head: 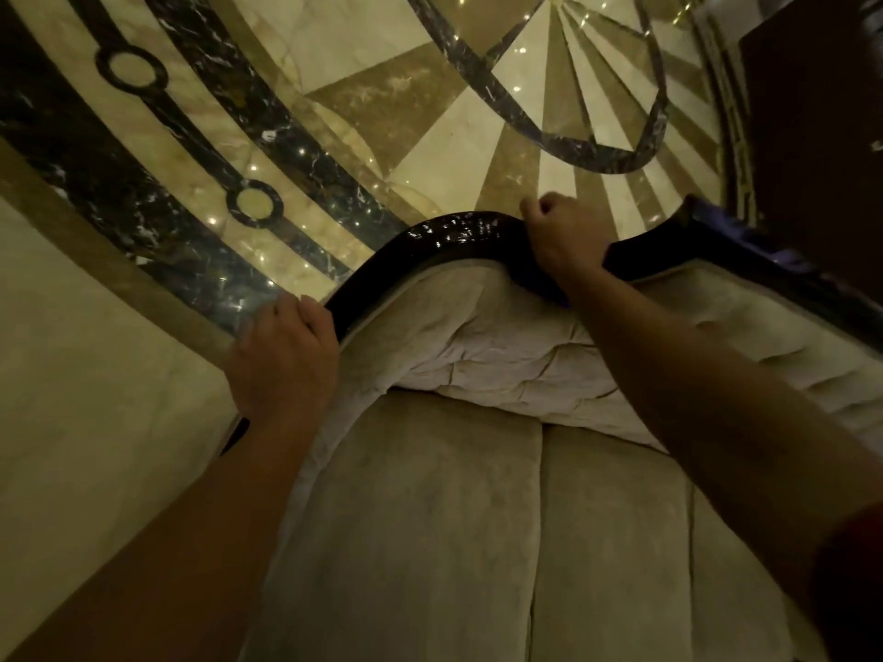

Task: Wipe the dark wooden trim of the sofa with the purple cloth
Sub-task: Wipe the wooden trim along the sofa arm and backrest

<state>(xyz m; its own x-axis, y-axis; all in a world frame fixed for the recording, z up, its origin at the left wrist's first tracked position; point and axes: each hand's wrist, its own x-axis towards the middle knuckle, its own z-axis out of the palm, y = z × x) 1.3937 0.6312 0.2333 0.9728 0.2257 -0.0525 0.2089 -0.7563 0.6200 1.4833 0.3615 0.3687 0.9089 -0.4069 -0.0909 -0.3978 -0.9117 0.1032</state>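
The sofa's glossy dark wooden trim (449, 234) curves along the top of the beige tufted backrest (501, 355). My right hand (559, 241) is fisted on top of the trim near the middle of the curve. A dark purple cloth (544, 286) shows just under its wrist, pressed against the trim. My left hand (286, 360) grips the trim lower on the left, fingers curled over its edge. Most of the cloth is hidden by my right hand.
Behind the sofa lies a polished marble floor (430, 88) with dark inlaid bands and circles. A dark wooden piece of furniture (822, 112) stands at the top right. A blurred purple-blue strip (750, 236) lies along the trim at the far right. Beige seat cushions (478, 542) fill the foreground.
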